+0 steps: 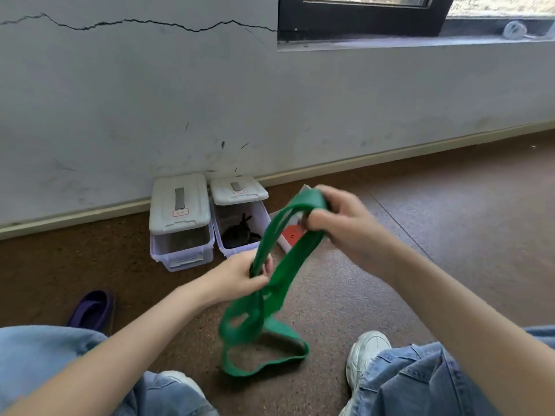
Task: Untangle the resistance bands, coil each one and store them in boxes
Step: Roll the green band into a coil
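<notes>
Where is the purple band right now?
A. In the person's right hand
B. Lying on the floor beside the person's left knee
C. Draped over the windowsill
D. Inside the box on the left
B: the purple band lies on the floor, and both hands hold the green band.

The green band (282,265) looked like matt, smooth rubber. The two boxes (180,232) were clear glossy plastic with opaque white lids (the third (289,235) was mostly hidden). The floor (420,235) had a speckled, grainy brown finish; the wall (150,85) was dull, scuffed, cracked plaster. The jeans (420,382) were faded denim.
</notes>
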